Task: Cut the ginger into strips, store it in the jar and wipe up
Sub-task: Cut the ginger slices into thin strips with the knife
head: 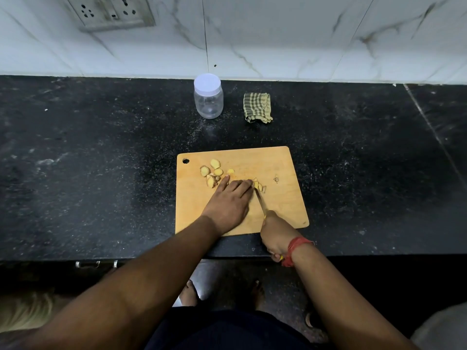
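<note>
The ginger (211,173) lies in pale yellow slices on the upper left part of a wooden cutting board (283,198), with a few smaller cut pieces (260,186) just right of the left hand and one stray scrap (276,179) further right. The left hand (228,202) lies palm down on the board, its fingers (243,185) stretched forward and pressing down at the spot where the blade meets the ginger; what is under the fingertips is hidden. The right hand (274,233) grips the yellow handle of a knife (260,202), fingers curled round it, and the blade runs forward along the board to the small pieces beside the left fingertips. A red thread band (294,248) circles the right wrist.

The board sits on a black speckled worktop (101,160), near its front edge. Behind the board, near the wall, stands a clear plastic jar (208,99) with its white lid on. Just to its right lies a folded green checked cloth (257,107). A socket plate (111,12) is set in the white marbled wall tiles.
</note>
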Action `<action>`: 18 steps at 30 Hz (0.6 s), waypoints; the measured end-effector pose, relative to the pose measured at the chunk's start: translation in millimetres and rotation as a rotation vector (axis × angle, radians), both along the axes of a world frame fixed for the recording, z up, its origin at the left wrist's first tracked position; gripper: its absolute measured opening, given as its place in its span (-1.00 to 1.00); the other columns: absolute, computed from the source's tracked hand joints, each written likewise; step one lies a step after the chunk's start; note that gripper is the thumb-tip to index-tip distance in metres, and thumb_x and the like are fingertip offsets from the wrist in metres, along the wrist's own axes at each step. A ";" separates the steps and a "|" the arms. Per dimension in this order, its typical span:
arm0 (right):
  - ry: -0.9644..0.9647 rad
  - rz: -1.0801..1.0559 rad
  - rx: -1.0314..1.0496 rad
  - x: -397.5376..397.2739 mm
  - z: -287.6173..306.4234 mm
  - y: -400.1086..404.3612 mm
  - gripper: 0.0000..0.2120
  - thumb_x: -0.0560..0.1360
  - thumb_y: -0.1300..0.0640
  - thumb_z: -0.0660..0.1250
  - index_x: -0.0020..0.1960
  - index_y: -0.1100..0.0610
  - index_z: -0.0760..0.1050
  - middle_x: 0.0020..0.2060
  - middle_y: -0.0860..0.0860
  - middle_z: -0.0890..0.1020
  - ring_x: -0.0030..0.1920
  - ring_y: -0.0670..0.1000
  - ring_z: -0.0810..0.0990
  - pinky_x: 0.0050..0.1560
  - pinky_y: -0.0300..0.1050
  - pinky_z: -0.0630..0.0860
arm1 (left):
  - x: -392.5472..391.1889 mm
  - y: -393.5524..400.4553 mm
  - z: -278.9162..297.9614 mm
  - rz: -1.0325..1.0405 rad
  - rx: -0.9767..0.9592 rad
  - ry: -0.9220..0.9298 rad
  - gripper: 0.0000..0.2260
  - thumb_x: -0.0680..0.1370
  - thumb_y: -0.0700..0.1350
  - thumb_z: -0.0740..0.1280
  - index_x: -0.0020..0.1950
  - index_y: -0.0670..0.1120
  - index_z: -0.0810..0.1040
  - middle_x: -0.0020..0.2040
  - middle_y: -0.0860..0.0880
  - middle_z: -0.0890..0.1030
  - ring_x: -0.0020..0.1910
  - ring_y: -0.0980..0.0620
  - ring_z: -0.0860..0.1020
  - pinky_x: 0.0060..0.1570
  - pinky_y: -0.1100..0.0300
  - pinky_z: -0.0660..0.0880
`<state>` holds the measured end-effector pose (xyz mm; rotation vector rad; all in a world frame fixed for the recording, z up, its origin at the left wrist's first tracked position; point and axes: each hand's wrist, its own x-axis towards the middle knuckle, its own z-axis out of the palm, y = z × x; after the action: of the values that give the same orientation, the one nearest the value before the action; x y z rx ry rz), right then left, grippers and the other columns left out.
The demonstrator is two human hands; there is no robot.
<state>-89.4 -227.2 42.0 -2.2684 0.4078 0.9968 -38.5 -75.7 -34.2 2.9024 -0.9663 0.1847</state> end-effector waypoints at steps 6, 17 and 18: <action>-0.130 -0.032 -0.001 -12.1 7.0 1.8 -0.72 0.61 0.31 -0.02 0.28 0.12 0.24 -0.26 0.06 0.45 -0.38 0.01 0.42 -0.50 -0.21 0.27 | -2.0 0.1 -4.4 0.006 -0.048 -0.028 -0.55 0.58 -0.07 0.30 0.45 -0.18 0.45 0.41 -0.14 0.46 0.34 -0.15 0.42 0.48 -0.22 0.27; -0.161 0.025 -0.083 5.5 4.8 3.8 -0.65 0.61 0.30 0.01 0.38 0.21 0.24 -0.28 0.03 0.43 -0.34 0.01 0.41 -0.45 -0.15 0.23 | -1.3 2.3 -8.1 -0.007 -0.076 -0.034 -0.56 0.60 -0.06 0.23 0.45 -0.19 0.45 0.41 -0.16 0.46 0.34 -0.16 0.44 0.48 -0.21 0.27; -0.152 0.013 -0.079 6.3 4.3 2.9 -0.64 0.60 0.29 0.00 0.39 0.21 0.23 -0.28 0.03 0.43 -0.35 0.00 0.41 -0.46 -0.16 0.23 | -1.0 2.2 -8.4 -0.006 -0.076 -0.030 -0.56 0.60 -0.06 0.21 0.45 -0.19 0.45 0.41 -0.16 0.47 0.34 -0.16 0.44 0.48 -0.21 0.27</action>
<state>-83.0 -224.3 46.4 -2.4018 0.3735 0.8207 -39.5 -73.5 -42.6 2.8351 -0.9511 0.2601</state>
